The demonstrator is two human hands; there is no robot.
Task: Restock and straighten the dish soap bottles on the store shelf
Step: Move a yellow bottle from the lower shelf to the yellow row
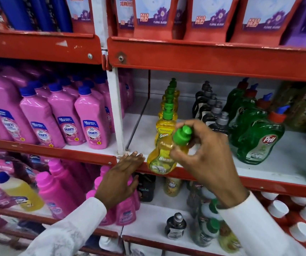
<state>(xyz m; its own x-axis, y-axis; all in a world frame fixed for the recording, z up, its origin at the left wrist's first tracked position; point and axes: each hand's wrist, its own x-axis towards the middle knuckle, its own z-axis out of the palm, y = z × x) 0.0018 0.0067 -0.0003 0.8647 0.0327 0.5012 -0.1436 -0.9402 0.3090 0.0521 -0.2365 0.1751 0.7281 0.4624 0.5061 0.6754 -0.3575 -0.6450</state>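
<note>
My right hand [204,156] grips a yellow dish soap bottle [159,159] with a green cap near its neck, tilted, at the front edge of the middle shelf [259,174]. Behind it a row of matching yellow bottles [167,122] runs toward the back. My left hand [120,174] rests flat, fingers apart, on the red shelf lip at the white upright, holding nothing. To the right stand a row of dark bottles with grey caps [213,111] and green Pril bottles [259,137].
Pink Shakti bottles [91,122] fill the left bay. Red pouches [204,17] line the top shelf. Below are pink bottles [56,193], a small dark bottle [175,226], mixed green-capped bottles [207,218] and white-capped containers [278,209]. Bare white shelf lies left of the yellow row.
</note>
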